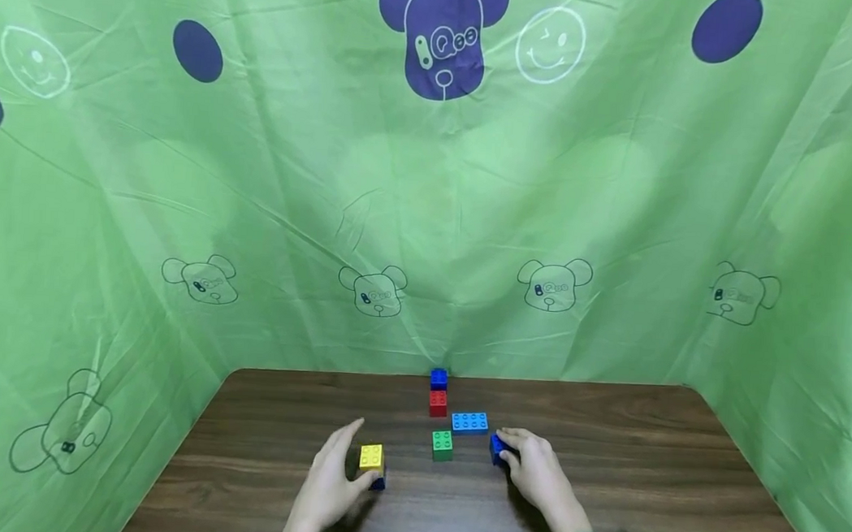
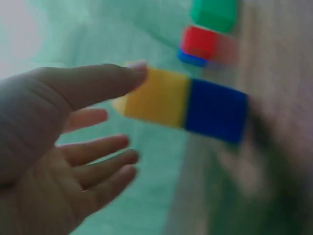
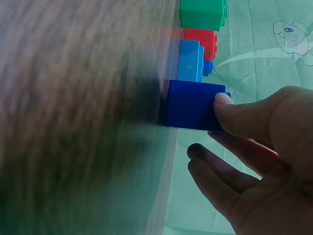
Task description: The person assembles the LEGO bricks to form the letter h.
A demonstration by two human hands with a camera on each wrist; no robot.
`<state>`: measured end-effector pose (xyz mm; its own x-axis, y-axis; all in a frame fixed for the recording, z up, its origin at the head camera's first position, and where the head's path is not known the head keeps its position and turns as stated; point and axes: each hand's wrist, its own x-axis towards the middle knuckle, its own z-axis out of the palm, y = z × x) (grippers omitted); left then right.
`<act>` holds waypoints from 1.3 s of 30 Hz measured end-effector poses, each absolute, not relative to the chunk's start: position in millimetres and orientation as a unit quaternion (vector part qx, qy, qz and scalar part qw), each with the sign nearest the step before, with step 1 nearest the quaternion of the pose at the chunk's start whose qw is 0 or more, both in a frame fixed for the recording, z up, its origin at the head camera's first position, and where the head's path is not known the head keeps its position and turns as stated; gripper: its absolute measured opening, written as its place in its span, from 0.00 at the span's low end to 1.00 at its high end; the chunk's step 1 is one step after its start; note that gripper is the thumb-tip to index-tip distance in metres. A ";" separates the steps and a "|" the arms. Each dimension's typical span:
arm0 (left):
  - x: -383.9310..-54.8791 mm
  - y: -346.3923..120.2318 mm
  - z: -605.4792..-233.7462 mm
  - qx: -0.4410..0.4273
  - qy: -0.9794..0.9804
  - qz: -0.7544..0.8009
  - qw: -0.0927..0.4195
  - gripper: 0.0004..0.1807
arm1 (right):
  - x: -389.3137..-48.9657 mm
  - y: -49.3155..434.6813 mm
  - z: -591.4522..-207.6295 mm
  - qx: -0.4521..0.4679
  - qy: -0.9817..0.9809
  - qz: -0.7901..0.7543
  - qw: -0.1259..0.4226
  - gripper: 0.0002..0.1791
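Observation:
My left hand is beside a yellow toy brick stacked on a dark blue brick. Its thumb overlaps the yellow brick's top edge in the left wrist view, while the other fingers extend straight and stand apart from the stack. Over to the right, my right hand pinches another dark blue brick between thumb and index finger, low at the tabletop. The remaining fingers of that hand are loosely bent below the brick.
Between the hands stands a green brick, with a longer light blue brick just behind it. Farther back are a red brick and a blue brick. A green printed cloth hangs behind the brown wooden table.

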<state>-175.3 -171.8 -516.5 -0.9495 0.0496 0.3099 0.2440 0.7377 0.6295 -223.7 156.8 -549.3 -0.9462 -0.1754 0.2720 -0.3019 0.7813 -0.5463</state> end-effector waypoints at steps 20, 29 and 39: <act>-198.5 -67.8 -518.4 -0.122 -0.940 -0.282 0.146 0.30 | -223.5 154.3 -555.6 0.136 -0.935 0.306 0.118 0.17; -212.4 -55.9 -550.1 -0.088 -0.959 -0.248 0.100 0.32 | -223.2 157.0 -551.8 0.135 -0.937 0.302 0.110 0.18; -217.7 -53.1 -563.8 -0.082 -0.950 -0.256 0.160 0.22 | -224.2 159.0 -549.5 0.130 -0.941 0.294 0.105 0.19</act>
